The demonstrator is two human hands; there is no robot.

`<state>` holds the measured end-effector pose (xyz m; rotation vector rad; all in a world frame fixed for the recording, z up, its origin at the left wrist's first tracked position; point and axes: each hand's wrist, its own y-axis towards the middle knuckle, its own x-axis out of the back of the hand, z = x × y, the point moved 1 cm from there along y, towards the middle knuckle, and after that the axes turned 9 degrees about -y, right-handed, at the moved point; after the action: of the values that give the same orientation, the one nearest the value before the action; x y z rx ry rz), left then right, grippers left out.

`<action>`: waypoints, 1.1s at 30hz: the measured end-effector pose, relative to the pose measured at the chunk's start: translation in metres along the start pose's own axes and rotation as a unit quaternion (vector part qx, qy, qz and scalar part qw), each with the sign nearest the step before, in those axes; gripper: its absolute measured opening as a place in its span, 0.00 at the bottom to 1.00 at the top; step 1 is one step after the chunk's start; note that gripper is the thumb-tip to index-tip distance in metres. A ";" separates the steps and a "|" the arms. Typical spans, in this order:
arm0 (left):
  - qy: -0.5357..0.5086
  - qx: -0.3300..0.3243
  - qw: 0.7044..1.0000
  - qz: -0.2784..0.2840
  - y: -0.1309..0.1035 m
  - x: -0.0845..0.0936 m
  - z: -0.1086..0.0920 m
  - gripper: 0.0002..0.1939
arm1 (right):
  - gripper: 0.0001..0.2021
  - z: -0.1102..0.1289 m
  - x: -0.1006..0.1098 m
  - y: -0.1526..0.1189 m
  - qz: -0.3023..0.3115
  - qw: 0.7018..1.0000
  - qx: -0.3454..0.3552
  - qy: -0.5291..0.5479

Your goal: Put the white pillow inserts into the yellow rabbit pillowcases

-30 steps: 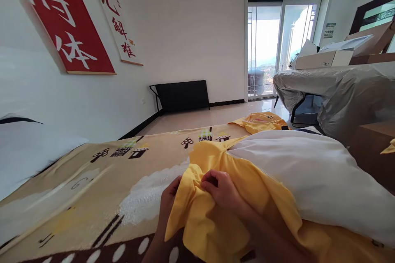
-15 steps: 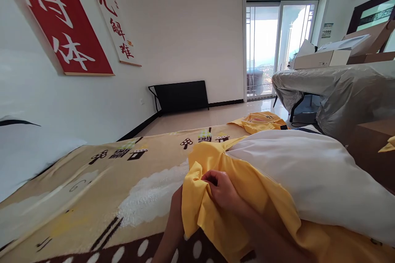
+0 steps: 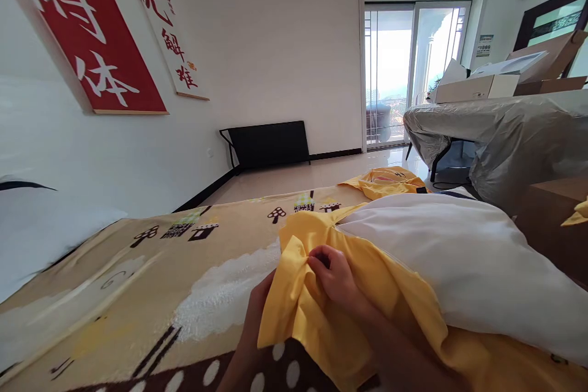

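Yellow fabric (image 3: 316,331) is bunched up at the lower centre, partly around a white pillow (image 3: 450,251) on the right. My right hand (image 3: 333,272) is closed in a pinch on a fold of this fabric, thumb and index finger together. My left hand (image 3: 263,294) is at the fabric's left side, with its fingers hidden behind the cloth. Beneath lies a beige patterned blanket (image 3: 184,269) with a brown dotted border.
Another yellow cloth (image 3: 388,182) lies at the far edge of the blanket. A white pillow (image 3: 59,226) is at left. Plastic-covered furniture (image 3: 496,122) bears cardboard boxes (image 3: 478,88) at right. A black folded frame (image 3: 270,144) leans by the wall.
My right hand has shifted slightly right and up with its pinch of cloth. My left hand has moved a little up, and the fabric's loose flap now spreads further left.
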<state>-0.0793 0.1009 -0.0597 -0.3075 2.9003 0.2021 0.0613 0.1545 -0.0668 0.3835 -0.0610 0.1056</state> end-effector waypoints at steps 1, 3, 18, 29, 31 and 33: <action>-0.023 0.002 1.000 0.021 0.000 0.001 -0.001 0.20 | 0.10 0.000 0.003 0.002 -0.030 1.000 0.001 -0.002; -0.075 0.010 0.996 0.054 0.000 0.005 -0.002 0.19 | 0.08 0.000 0.007 0.004 -0.062 0.998 0.007 -0.016; -0.072 -0.012 0.997 0.005 -0.001 0.004 0.004 0.20 | 0.02 0.059 0.009 -0.035 0.060 0.963 0.154 -0.212; 0.013 -0.080 0.997 0.008 -0.013 -0.009 0.001 0.20 | 0.06 0.044 0.008 -0.024 0.100 0.993 0.011 -0.067; 0.030 -0.087 0.994 0.055 -0.009 -0.005 0.004 0.21 | 0.08 0.041 0.007 -0.022 0.109 0.992 0.007 -0.060; 0.050 -0.101 0.988 0.109 -0.006 -0.001 0.006 0.21 | 0.11 0.038 0.006 -0.019 0.126 0.992 -0.008 -0.024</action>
<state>-0.0756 0.0965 -0.0659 -0.0316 3.0144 0.5343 0.0684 0.1234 -0.0382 0.3606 -0.1584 0.3461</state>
